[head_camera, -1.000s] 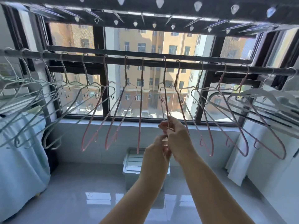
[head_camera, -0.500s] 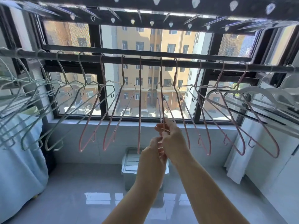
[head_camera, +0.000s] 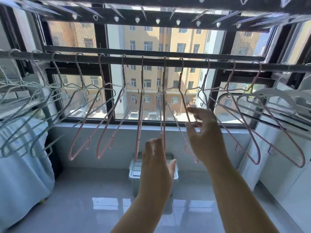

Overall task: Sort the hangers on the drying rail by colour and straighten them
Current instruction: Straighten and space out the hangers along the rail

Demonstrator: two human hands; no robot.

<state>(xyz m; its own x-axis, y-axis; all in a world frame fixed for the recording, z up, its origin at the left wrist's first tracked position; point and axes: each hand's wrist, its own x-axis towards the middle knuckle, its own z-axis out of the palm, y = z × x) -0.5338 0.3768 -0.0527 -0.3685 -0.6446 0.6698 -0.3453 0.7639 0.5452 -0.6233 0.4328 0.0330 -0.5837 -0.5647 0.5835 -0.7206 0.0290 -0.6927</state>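
Hangers (head_camera: pixel 139 125) in pink hang on rail (head_camera: pixel 193 64); your L hand (head_camera: pixel 156 158) below them, fingers straight; R hand (head_camera: pixel 206 138) beside, fingers spread; neither grips anything.

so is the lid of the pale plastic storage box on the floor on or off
On: a ribbed lid sits flat on the pale plastic storage box, though the left hand hides its middle.

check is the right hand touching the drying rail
Apart. The head view shows the right hand below the drying rail, with window visible between them.
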